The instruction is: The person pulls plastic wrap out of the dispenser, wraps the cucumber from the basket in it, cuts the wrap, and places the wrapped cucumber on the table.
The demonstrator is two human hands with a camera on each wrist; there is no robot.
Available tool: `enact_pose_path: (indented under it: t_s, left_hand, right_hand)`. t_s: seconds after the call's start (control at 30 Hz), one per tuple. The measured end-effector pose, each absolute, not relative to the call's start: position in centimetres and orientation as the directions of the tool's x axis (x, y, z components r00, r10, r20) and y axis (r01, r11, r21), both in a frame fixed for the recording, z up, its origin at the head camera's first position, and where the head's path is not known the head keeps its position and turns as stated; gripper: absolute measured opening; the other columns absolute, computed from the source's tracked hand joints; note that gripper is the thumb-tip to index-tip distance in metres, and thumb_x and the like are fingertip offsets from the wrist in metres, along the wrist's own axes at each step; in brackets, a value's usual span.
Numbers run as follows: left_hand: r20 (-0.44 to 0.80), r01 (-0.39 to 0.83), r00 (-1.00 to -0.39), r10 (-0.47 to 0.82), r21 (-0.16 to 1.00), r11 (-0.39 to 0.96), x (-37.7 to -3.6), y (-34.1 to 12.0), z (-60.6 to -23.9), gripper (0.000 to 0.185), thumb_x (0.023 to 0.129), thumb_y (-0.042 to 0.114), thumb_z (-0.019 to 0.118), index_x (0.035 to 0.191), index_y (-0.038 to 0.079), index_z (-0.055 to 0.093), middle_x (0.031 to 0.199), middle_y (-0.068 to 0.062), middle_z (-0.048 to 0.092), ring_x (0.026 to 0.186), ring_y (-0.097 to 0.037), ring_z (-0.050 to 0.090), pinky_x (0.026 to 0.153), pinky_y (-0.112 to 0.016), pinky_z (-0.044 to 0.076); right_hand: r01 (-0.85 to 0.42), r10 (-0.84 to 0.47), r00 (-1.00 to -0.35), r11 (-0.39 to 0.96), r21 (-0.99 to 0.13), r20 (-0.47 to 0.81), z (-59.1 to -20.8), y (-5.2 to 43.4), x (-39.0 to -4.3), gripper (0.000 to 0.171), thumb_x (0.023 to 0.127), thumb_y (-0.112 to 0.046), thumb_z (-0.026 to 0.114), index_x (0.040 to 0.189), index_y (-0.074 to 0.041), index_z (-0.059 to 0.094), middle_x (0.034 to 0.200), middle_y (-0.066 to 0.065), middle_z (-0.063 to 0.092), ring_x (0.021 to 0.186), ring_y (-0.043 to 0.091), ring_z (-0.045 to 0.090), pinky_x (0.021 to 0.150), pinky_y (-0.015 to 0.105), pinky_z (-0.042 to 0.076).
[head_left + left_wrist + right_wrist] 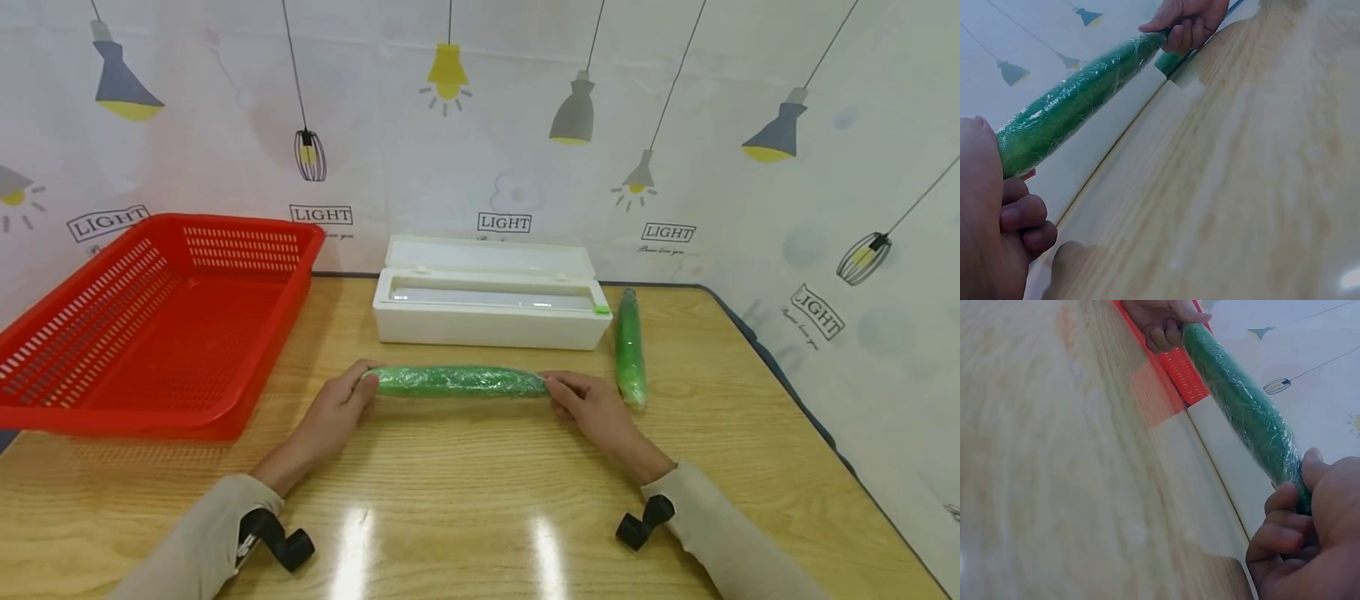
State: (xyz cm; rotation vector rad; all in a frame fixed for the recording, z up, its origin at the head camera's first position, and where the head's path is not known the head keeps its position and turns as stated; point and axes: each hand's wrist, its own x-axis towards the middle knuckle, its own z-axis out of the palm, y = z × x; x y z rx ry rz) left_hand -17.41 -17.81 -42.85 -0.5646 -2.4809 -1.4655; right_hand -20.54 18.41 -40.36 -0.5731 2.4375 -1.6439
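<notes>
Nearest, two sleeved forearms reach out over the wooden surface (465, 508). The left hand (339, 408) curls its fingers around one end of a film-wrapped cucumber (459, 381), and the right hand (592, 406) grips the other end the same way, thumb on top. The cucumber stretches level between the hands; both wrist views show it lifted slightly off the surface. Just beyond the right hand lies a second wrapped cucumber (630, 346), pointing away, apart from the fingers. Straight past the held cucumber sits a white cling-film dispenser box (491, 312) with its lid open. Beyond and outward of the left hand stands a red perforated basket (112, 408).
</notes>
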Motion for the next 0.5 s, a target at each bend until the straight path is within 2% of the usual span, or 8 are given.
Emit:
enact_pose_path:
  t_s: [0.1,0.17,0.37,0.5]
  left_hand:
    - [0.362,0.412,-0.911,0.197,0.805,0.426,-17.4,-17.8,-42.9,0.023,0.105,0.016,0.037,0.109,0.008,0.058,0.061,0.002,0.04,0.053,-0.012,0.04,0.054,-0.027,0.036]
    - [0.342,0.386,-0.922,0.18,0.824,0.415,-17.4,-17.8,-42.9,0.025,0.105,0.018,0.035,0.1,0.005,0.056,0.061,0.002,0.037,0.052,-0.012,0.038,0.053,-0.027,0.036]
    - [0.234,0.251,-0.968,0.093,0.883,0.396,-17.3,-17.6,-42.7,0.044,0.106,0.032,0.03,0.076,0.003,0.044,0.056,0.001,0.037,0.048,-0.012,0.036,0.046,-0.025,0.03]
    - [0.166,0.191,-0.981,0.101,0.914,0.357,-17.4,-17.4,-42.6,0.051,0.105,0.037,0.025,0.074,0.001,0.042,0.054,-0.002,0.038,0.046,-0.012,0.036,0.044,-0.025,0.031]
  right_hand:
    - [-0.291,-0.428,-0.893,0.323,-0.9,0.135,-41.4,18.7,-21.1,0.031,0.102,-0.019,0.047,0.125,-0.004,0.061,0.068,0.013,0.047,0.056,0.012,0.039,0.053,0.025,0.037]
    - [-0.339,-0.452,-0.877,0.335,-0.879,0.165,-42.1,19.0,-21.5,0.031,0.102,-0.019,0.046,0.127,-0.008,0.061,0.067,0.012,0.047,0.054,0.012,0.039,0.054,0.025,0.037]
    - [-0.431,-0.48,-0.843,0.334,-0.838,0.242,-42.1,19.1,-21.5,0.03,0.102,-0.025,0.048,0.129,-0.021,0.06,0.059,0.003,0.043,0.049,0.013,0.035,0.049,0.027,0.035]
    - [-0.427,-0.477,-0.845,0.327,-0.843,0.243,-42.1,19.2,-21.5,0.029,0.102,-0.025,0.048,0.126,-0.018,0.061,0.06,0.002,0.042,0.05,0.012,0.036,0.049,0.027,0.035]
